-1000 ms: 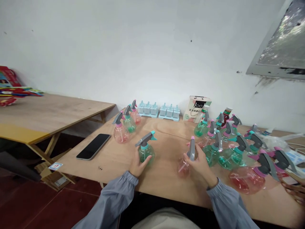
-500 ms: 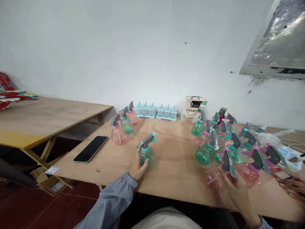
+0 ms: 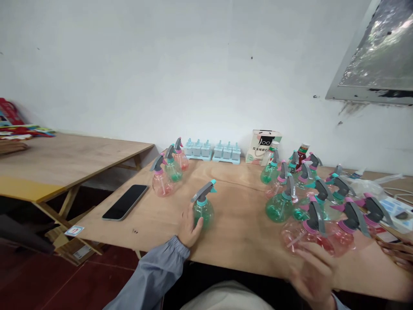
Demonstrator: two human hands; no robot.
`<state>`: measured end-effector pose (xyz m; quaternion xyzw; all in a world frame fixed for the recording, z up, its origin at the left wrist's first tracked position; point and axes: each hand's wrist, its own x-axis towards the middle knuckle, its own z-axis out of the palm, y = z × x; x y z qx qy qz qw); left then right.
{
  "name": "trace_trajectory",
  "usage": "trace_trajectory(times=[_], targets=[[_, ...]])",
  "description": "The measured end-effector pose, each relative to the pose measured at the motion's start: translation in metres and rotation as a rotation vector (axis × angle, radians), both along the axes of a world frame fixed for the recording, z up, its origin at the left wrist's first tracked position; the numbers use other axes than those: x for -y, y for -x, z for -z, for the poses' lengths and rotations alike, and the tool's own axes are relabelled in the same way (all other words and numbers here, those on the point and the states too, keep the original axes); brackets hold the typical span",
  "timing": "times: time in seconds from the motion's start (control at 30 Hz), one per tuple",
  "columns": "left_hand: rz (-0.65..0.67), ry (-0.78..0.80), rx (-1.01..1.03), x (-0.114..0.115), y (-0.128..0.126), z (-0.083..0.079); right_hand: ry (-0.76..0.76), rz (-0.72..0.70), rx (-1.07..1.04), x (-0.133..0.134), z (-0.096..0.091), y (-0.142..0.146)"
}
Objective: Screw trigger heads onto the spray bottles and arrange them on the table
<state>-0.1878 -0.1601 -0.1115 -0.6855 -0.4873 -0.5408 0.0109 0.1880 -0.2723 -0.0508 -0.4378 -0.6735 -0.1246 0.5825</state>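
My left hand (image 3: 189, 228) is wrapped round the lower body of a green spray bottle (image 3: 204, 215), which stands upright on the table, its grey nozzle head tilted up to the right. My right hand (image 3: 314, 273) is blurred, empty, with thumb and fingers apart, just in front of a pink spray bottle (image 3: 298, 234). Beside that bottle stands another pink one (image 3: 343, 237). Behind them crowd several more green and pink spray bottles. At the left back, a row holds a front pink bottle (image 3: 162, 183), a green one (image 3: 173, 168) and a rear pink one (image 3: 181, 160).
A phone (image 3: 125, 202) lies at the table's left. Pale blue popsicle moulds (image 3: 196, 156), a paper bag (image 3: 256, 148) and a red-filled bottle (image 3: 302, 156) stand by the wall. Another person's hand (image 3: 395, 252) shows at the right edge. A second table (image 3: 97, 150) stands left.
My right hand has let go of the front pink spray bottle and drawn back toward the table's edge. My left hand keeps its hold on the green bottle, and the view has shifted slightly.
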Motion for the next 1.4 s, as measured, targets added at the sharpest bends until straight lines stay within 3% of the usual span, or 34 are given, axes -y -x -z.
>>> trace_trajectory(times=[0.03,0.1,0.23,0.33,0.47,0.63,0.8,0.9,1.07,1.23,1.33,1.4], targets=[[-0.003,0.003,-0.006,0.003,-0.004,-0.001,-0.074,-0.079,0.100,-0.001,-0.004,0.018],[-0.018,0.021,-0.024,0.009,-0.014,-0.003,0.014,-0.192,0.218,-0.015,-0.017,0.059],[-0.063,0.035,-0.077,0.021,-0.033,-0.009,0.197,-0.227,-0.003,-0.071,-0.036,0.133],[-0.137,-0.006,-0.116,0.026,-0.041,-0.008,0.335,-0.305,-0.073,-0.102,-0.037,0.167],[-0.195,-0.033,-0.175,0.029,-0.045,-0.006,0.369,-0.348,-0.124,-0.110,-0.032,0.189],[-0.151,-0.077,-0.246,0.037,-0.054,-0.004,0.380,-0.348,-0.199,-0.111,-0.031,0.195],[-0.042,-0.065,-0.249,0.038,-0.054,-0.002,0.413,-0.383,-0.145,-0.115,-0.031,0.178],[-0.039,-0.086,-0.095,0.025,-0.026,-0.012,0.394,-0.478,-0.082,-0.111,-0.028,0.162],[-0.368,-0.187,0.258,-0.009,0.056,-0.057,0.462,-0.625,-0.062,-0.105,-0.029,0.146],[-0.544,0.043,0.286,-0.053,0.111,-0.099,0.450,-0.610,-0.065,-0.113,-0.033,0.140],[-0.559,0.216,0.229,-0.083,0.124,-0.105,0.410,-0.512,-0.103,-0.118,-0.034,0.133],[-0.513,0.221,0.190,-0.097,0.127,-0.100,0.358,-0.449,-0.120,-0.120,-0.034,0.127]])
